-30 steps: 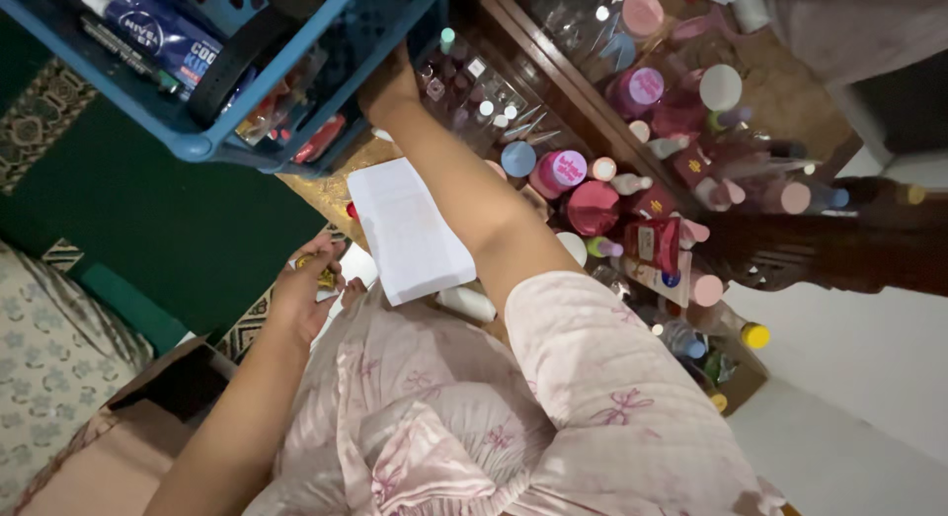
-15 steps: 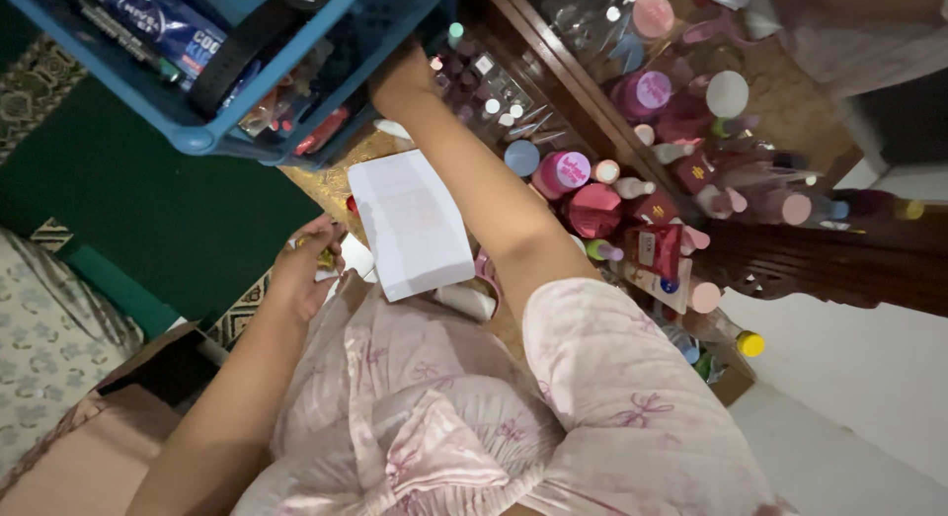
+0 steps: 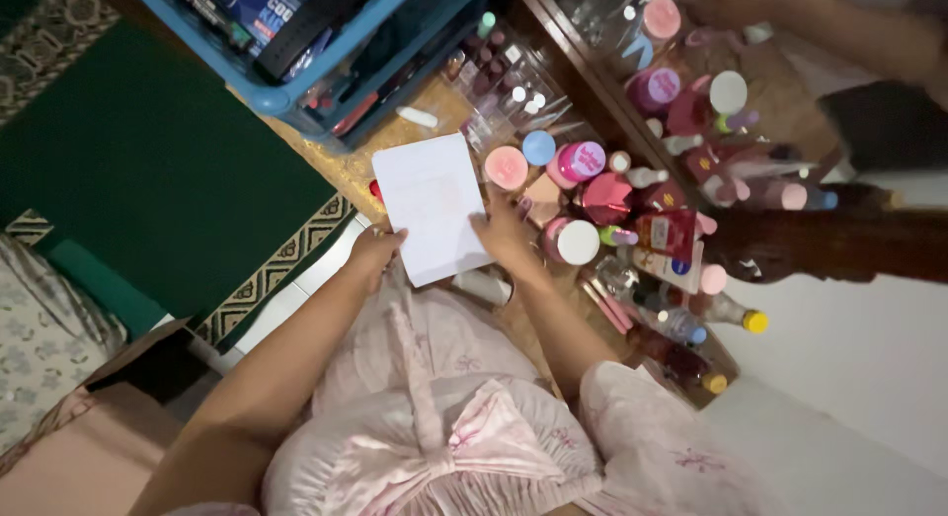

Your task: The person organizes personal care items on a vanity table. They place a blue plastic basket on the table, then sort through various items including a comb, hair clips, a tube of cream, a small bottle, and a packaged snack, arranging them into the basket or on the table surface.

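Head view — what do the hands hold?
— Left hand [image 3: 373,251] and right hand [image 3: 504,232] grip a white box [image 3: 432,205] by its sides, fingers closed on it, beside pink-lidded jars [image 3: 583,160].

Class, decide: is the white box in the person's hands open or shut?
Shut: the white box shows one flat unbroken face, no flap lifted, between left hand and right hand.

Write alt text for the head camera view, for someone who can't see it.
Seen from above, a person's left hand and right hand hold a flat white rectangular box by its near corners. Right of it, pink-lidded cosmetic jars and bottles crowd a low wooden table; a blue plastic basket sits beyond.
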